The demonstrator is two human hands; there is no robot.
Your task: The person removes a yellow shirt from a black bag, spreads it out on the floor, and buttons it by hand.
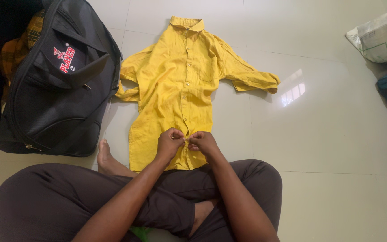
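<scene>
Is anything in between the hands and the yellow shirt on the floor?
No, nothing visible. The left hand and the right hand are already pinching the yellow shirt at its button strip near the bottom hem. The black bag sits off to the left, apart from the hands.

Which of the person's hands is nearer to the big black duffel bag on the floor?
Left. The left hand pinches the yellow shirt on the side facing the black duffel bag; the right hand is beside it, farther off.
</scene>
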